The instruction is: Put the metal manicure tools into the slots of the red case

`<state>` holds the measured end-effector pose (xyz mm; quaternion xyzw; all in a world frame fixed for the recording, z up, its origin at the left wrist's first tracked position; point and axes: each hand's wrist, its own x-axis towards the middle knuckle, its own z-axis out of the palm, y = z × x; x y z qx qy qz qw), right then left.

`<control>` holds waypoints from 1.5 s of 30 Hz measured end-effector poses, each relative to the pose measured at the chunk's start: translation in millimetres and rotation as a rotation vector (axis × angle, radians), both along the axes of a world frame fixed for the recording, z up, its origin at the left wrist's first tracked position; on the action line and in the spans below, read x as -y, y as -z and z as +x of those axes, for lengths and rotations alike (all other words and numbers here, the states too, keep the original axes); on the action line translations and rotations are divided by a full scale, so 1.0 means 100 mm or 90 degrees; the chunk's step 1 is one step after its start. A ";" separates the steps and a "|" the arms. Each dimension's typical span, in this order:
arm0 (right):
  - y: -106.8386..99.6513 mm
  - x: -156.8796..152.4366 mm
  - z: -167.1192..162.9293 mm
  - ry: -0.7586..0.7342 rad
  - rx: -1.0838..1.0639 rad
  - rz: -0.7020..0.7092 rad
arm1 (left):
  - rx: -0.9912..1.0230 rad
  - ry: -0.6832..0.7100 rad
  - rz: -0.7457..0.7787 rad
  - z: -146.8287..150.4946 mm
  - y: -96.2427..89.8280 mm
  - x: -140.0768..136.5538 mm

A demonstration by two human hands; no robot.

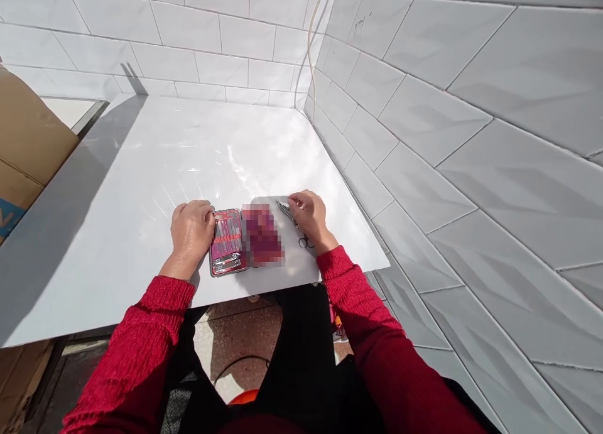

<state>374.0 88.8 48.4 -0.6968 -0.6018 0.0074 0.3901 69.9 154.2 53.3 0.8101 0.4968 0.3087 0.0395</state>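
A manicure set case (228,273) lies unfolded near the front edge of the white table. Its left half carries several slim metal tools (227,233) under a red strap and silver nail clippers (227,262) below them; the other half is blurred out. My left hand (192,234) is closed at the case's left edge, fingers curled against the rim. To the right of the case, my right hand (308,215) pinches a slender silver metal tool (285,210), its exact kind partly hidden by the fingers. Dark ring handles (305,242), like those of small scissors, show beside that wrist.
The white table (179,145) meets a tiled wall (211,32) behind and another tiled wall (424,157) at the right. A cardboard box (32,139) stands at the left. A thin cable (311,44) hangs in the corner.
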 end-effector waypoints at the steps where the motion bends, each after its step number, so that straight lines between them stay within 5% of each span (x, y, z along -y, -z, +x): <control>1: 0.02 0.00 0.01 -0.001 0.005 -0.005 | -0.007 0.003 0.001 0.00 0.00 -0.01; 15: 0.07 0.06 0.01 -0.032 0.056 -0.038 | -0.004 0.002 -0.006 0.00 -0.01 0.02; 28: 0.06 0.07 -0.02 0.058 0.092 -0.038 | -0.011 -0.011 -0.019 -0.02 0.00 0.03; 45: 0.03 0.10 0.01 -0.030 0.085 -0.094 | 0.000 -0.030 -0.035 -0.03 0.03 0.03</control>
